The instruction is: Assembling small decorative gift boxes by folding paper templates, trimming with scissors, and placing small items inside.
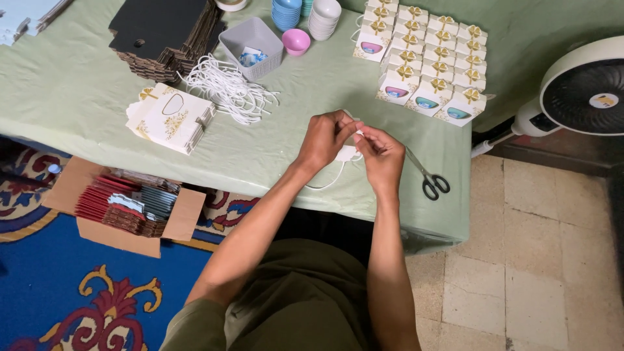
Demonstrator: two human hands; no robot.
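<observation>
Fingers of the left hand [323, 140] and right hand [381, 156] are pinching together, closed narrowly on a white cord [331, 180] and a small white piece [348, 153] held between them, just above the near edge of the table [273, 156]. A loop of the cord is hanging below the hands. Judged step: the cord is being threaded or knotted at the piece; a steady pinch and fine pull seem called for. Scissors [426, 175] are lying just right of the hands. Farther off are resting loose white cords [227, 88], flat gift bags [170, 117] and finished small boxes [426, 58].
</observation>
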